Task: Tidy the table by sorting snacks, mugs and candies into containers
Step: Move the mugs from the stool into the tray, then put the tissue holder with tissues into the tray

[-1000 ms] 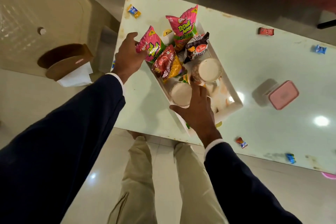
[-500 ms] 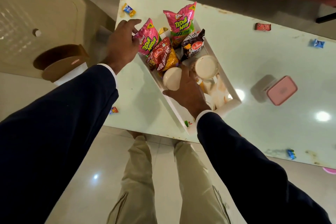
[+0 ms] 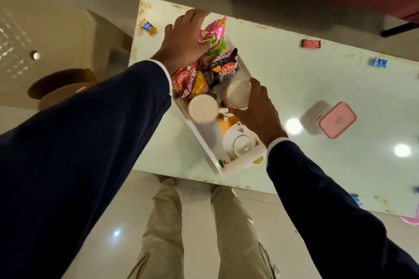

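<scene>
A white tray (image 3: 199, 139) lies at an angle on the pale glass table (image 3: 317, 88). My left hand (image 3: 183, 38) lies over its far end with fingers stretched out, pressing on a pink snack packet (image 3: 213, 37). A red and yellow packet (image 3: 190, 84) and a dark peanut packet (image 3: 224, 68) lie just behind it. My right hand (image 3: 256, 108) grips a cream mug (image 3: 238, 95), tilted, at the tray's right side. A second mug (image 3: 203, 108) stands in the tray, and a white teapot (image 3: 240, 142) sits at the near end.
A pink-lidded box (image 3: 337, 120) stands to the right of the tray. Loose candies lie on the table: a blue and yellow one (image 3: 148, 26) far left, a red one (image 3: 310, 43), a blue one (image 3: 378, 62), another blue one (image 3: 354, 198) near the front edge. A beige chair (image 3: 45, 36) stands left.
My left hand moved from the tray's left side to over the packets at its far end. My right hand left the near mug, took hold of the other mug, and now uncovers the teapot.
</scene>
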The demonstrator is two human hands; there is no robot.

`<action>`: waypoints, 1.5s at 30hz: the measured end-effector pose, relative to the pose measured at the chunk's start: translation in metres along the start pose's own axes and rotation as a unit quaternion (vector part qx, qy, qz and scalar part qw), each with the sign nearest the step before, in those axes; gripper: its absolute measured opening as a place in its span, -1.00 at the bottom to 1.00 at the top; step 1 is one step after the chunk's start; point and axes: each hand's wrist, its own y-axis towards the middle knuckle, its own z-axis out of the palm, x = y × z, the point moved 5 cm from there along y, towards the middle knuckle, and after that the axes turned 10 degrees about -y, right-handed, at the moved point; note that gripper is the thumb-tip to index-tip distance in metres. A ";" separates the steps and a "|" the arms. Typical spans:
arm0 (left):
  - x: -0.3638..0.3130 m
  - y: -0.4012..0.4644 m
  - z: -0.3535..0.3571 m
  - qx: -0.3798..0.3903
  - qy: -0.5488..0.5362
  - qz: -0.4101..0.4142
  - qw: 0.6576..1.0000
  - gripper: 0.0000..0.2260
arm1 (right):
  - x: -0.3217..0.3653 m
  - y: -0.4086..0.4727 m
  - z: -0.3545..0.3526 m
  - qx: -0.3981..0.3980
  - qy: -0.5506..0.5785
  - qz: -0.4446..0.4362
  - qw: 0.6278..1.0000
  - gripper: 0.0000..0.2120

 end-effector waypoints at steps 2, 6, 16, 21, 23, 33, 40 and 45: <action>0.001 0.007 0.010 0.055 0.042 -0.019 0.997 -0.44 | 0.002 0.006 0.000 -0.013 0.018 -0.002 1.000 -0.15; 0.001 0.006 0.015 0.056 0.077 -0.013 0.995 -0.46 | 0.004 0.018 -0.004 -0.026 0.021 -0.009 0.999 -0.14; 0.008 -0.017 0.008 0.046 0.078 0.012 0.996 -0.42 | 0.001 0.014 -0.019 -0.019 -0.035 -0.035 0.999 -0.15; 0.029 -0.083 -0.029 -0.037 0.020 0.004 0.999 -0.49 | 0.048 -0.005 -0.039 -0.138 -0.011 -0.125 0.982 -0.51; 0.048 -0.126 -0.051 -0.076 0.010 -0.009 0.997 -0.52 | 0.086 -0.015 -0.035 -0.136 0.035 -0.199 0.970 -0.63; 0.229 -0.320 -0.127 -0.235 -0.104 -0.291 0.922 -0.56 | 0.284 -0.028 0.065 0.086 0.074 -0.316 0.942 -0.70; 0.300 -0.333 -0.091 -0.203 -0.319 -0.410 0.830 -0.44 | 0.379 -0.006 0.104 0.006 -0.070 -0.329 0.942 -0.31; 0.313 -0.311 -0.062 -0.247 -0.504 -0.424 0.711 -0.27 | 0.424 0.016 0.125 0.057 -0.166 -0.356 0.918 -0.37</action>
